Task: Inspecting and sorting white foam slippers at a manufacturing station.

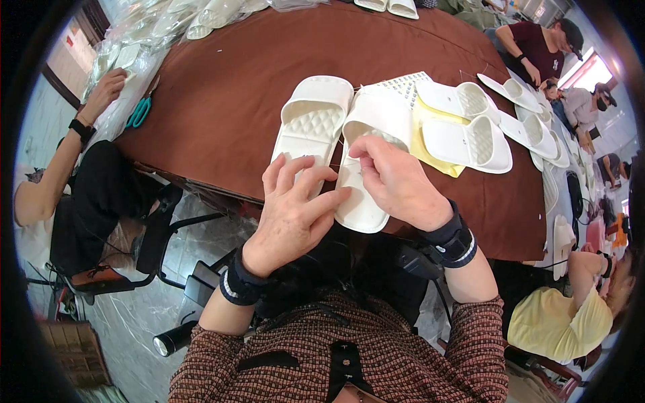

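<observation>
White slippers on a brown tablecloth, round table; two lie side by side at the near edge, toes pointing away; left slipper w/ quilted insole flat on the cloth; right slipper has its heel end hanging past the table edge toward the person; left hand rests over the gap btwn the two heels, fingers spread apart, tips touching the left slipper's heel & the right slipper's side; right hand sits on top of the right slipper, thumb & forefinger pinched together on smth tiny, can't tell what; thin thread or wire seems to run across near the fingertips; both wrists wear dark bands; further right another white pair lies on a yellow sheet; more slippers along the right rim; teal scissors at far left by a co-worker's arm; other people seated around the table
</observation>
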Demonstrator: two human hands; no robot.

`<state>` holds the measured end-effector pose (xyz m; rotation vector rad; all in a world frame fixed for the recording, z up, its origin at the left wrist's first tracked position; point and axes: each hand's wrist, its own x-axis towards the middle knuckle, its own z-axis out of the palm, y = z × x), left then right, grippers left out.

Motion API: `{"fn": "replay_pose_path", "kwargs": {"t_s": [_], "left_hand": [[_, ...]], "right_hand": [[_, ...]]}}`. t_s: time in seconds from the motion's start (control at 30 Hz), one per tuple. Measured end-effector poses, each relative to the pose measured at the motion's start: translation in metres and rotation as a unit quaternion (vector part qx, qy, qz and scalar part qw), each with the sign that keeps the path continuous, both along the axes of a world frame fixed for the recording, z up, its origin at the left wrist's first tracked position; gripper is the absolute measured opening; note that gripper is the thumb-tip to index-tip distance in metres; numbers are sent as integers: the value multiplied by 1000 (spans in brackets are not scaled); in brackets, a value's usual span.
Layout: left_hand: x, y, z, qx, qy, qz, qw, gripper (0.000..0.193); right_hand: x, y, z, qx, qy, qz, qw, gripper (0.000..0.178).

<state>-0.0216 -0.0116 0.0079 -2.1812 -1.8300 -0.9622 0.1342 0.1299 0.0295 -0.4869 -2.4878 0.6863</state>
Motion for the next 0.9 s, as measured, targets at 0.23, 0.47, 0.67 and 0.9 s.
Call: {"fn": "replay_pose_path", "kwargs": {"t_s": [0.23,0.47,0.67,0.9], "left_hand": [[1,0,0,-5,-2,3,1000,30],[-1,1,-2,6,6,-5,1000,34],[-1,2,-2,-4,-1,-3,1000,34],[1,2,-2,0,8,4,1000,33]], "right_hand": [[16,-1,21,-158,2,21,987,22],[32,1,31,-109,-49,24,993,21],[31,5,21,-82,-115,-1,990,12],[35,4,14,-48,-67,7,997,12]]}}
